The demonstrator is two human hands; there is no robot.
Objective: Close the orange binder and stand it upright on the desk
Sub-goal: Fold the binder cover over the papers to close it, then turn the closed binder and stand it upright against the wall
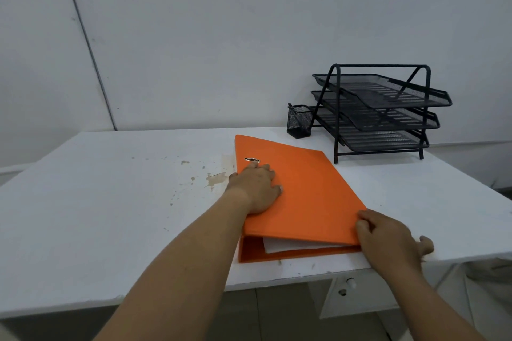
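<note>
The orange binder (304, 194) lies flat on the white desk (110, 202), its cover folded down over white sheets that show at the near edge. A small metal ring sits near the spine on top. My left hand (256, 189) rests palm down on the cover beside the spine, fingers spread, thumb over the spine edge. My right hand (388, 238) grips the binder's near right corner, fingers curled on the cover's edge.
A black three-tier mesh tray rack (379, 111) stands at the back right by the wall, with a black mesh pen cup (299, 121) to its left. The desk's front edge runs just below the binder. Worn stains mark the desk left of the binder.
</note>
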